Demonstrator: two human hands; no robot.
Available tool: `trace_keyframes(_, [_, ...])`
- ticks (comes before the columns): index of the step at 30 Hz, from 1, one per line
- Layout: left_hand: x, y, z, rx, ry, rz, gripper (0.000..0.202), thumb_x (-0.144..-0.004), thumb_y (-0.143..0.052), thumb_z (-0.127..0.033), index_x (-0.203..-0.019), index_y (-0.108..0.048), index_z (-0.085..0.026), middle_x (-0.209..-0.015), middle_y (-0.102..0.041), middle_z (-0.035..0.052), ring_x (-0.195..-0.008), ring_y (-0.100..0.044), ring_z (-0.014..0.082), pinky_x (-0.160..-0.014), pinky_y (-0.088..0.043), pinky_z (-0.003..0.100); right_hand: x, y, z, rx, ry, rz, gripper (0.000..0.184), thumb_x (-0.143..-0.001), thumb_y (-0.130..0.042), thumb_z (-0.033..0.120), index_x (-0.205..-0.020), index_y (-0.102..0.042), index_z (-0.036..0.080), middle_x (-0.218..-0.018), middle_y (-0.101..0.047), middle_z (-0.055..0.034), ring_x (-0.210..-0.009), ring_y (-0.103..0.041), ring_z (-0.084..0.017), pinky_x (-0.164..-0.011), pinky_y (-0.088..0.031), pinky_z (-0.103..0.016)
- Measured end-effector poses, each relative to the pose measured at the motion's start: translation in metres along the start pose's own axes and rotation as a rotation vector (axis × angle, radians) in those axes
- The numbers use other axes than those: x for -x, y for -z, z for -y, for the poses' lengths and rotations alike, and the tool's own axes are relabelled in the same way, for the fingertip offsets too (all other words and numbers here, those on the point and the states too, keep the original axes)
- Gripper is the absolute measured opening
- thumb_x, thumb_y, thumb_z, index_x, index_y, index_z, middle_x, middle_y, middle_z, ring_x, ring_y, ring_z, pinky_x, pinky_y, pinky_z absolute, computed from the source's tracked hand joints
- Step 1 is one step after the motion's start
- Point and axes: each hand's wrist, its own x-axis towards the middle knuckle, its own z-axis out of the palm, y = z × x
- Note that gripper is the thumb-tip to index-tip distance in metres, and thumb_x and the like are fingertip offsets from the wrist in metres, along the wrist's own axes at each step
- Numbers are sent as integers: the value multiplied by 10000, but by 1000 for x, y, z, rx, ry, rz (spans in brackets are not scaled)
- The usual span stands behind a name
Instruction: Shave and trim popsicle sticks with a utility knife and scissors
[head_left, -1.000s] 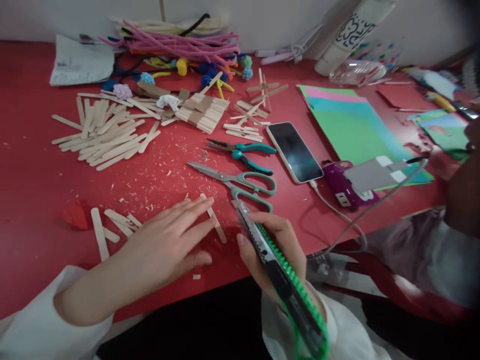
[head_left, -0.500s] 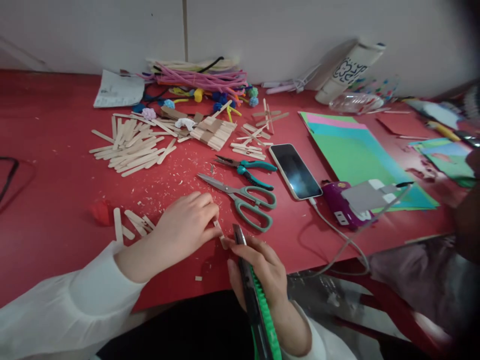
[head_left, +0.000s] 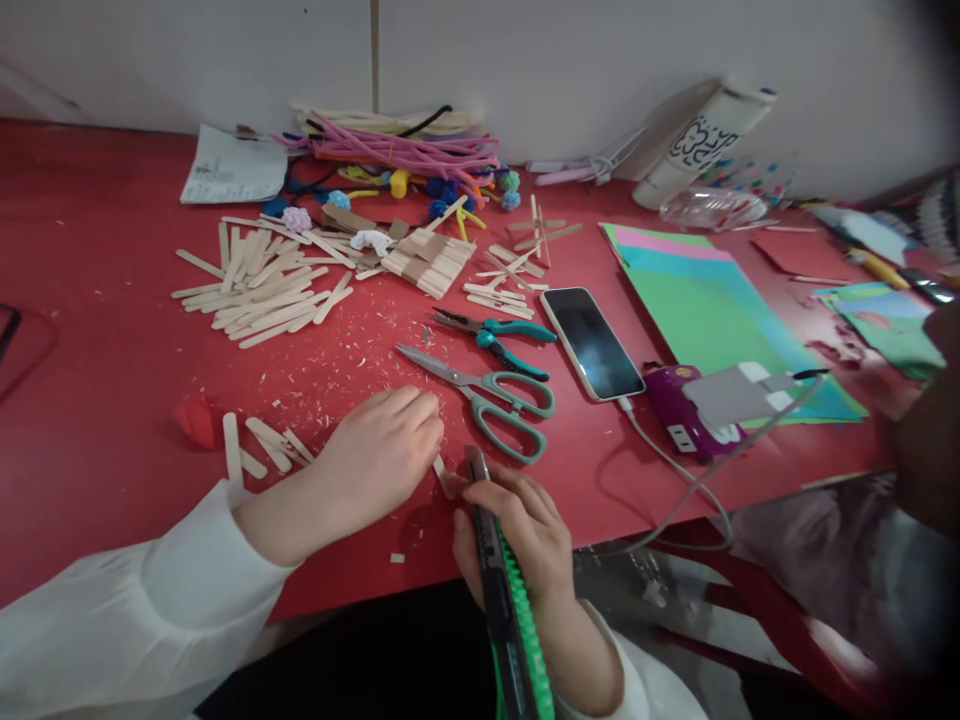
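Observation:
My left hand [head_left: 390, 440] is closed, its fingers curled down at the end of a small wooden craft stick [head_left: 442, 477]. That stick's other end meets the fingertips of my right hand [head_left: 517, 530]. Wrapped in my right hand is a green and black utility knife [head_left: 501, 580], its blade end pointing up and away from me. Grey-handled scissors [head_left: 506, 405] lie just beyond both hands, with teal-handled pliers [head_left: 510, 335] behind them. A few craft sticks [head_left: 274, 445] rest beside my left forearm.
Wood shavings are scattered over the red table [head_left: 97, 420]. A pile of craft sticks [head_left: 262, 280] lies at the back left, below pipe cleaners [head_left: 405, 150]. To the right are a phone [head_left: 592, 343] on a cable, a purple device [head_left: 682, 410] and coloured paper [head_left: 697, 290]. Another person sits at far right.
My left hand has rolled slightly over the stick, so its thumb is now hidden. My right hand and the knife have barely moved. The view has shifted a little.

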Motion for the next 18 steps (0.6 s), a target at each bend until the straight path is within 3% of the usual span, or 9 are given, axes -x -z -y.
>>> trace_keyframes(5, [0, 9, 2, 196, -2, 16, 240, -925, -377, -139, -802, -583, -155, -821, -598, 58, -786, -534, 200, -737, -466, 338, -3, 1, 1, 57, 35, 3, 234, -774, -532, 80, -938, -576, 241, -801, -741, -27, -821, -708, -212, -753, -549, -338])
trace_keyframes(8, [1, 17, 17, 258, 143, -121, 313, -971, -293, -200, -746, -510, -181, -758, -548, 41, -740, -508, 188, -703, -461, 331, -2, -1, 0, 21, 23, -18, 261, -756, -536, 70, -943, -576, 248, -838, -751, -24, -812, -707, -210, -756, -544, -343])
trace_keyframes(11, [4, 20, 32, 171, 266, -106, 277, -961, -378, -253, -707, -474, -202, -747, -532, 32, -749, -506, 200, -708, -458, 352, 1, -2, -1, 11, 6, -17, 288, -754, -540, 66, -970, -585, 252, -865, -751, -27, -831, -706, -214, -769, -535, -350])
trace_keyframes(13, [7, 20, 36, 144, 312, -110, 146, -924, -421, -173, -823, -526, -186, -874, -571, 61, -855, -528, 224, -776, -465, 385, 4, -2, -2, 16, -5, -24, 284, -759, -542, 70, -972, -587, 252, -862, -750, -29, -831, -704, -217, -768, -531, -352])
trace_keyframes(18, [8, 11, 26, 301, 81, -55, 130, -923, -495, -158, -969, -614, -179, -1070, -611, 65, -1048, -524, 230, -928, -439, 402, 7, 0, -2, 41, -26, 7, 255, -807, -589, 106, -1010, -573, 258, -914, -759, -39, -856, -689, -236, -794, -518, -385])
